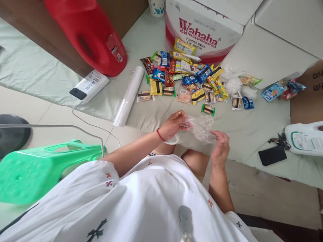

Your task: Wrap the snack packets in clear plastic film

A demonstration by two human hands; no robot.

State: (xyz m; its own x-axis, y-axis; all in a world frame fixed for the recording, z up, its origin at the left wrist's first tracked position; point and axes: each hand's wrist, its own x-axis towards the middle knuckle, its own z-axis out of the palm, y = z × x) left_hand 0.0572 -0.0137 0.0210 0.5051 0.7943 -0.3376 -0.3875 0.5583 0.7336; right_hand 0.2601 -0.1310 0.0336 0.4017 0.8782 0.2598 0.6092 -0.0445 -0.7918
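A crumpled clear plastic bag (202, 127) is stretched between my two hands, above the near edge of the cloth-covered surface. My left hand (178, 121), with a red string on its wrist, pinches the bag's left side. At the bag's right side, my right hand (220, 143) holds its edge between thumb and fingers. Beyond them lies a spread pile of small wrapped snacks, among them a yellow packet (198, 96) and a green-ended packet (208, 109). A clear plastic roll (129, 96) lies left of the snacks.
A Wahaha carton (202, 33) stands behind the snacks. At the left are a red jug (93, 37), a white power bank (91, 85) with a cable, and a green stool (32, 171). A black phone (272, 155), keys and a white bottle (306, 138) lie at the right.
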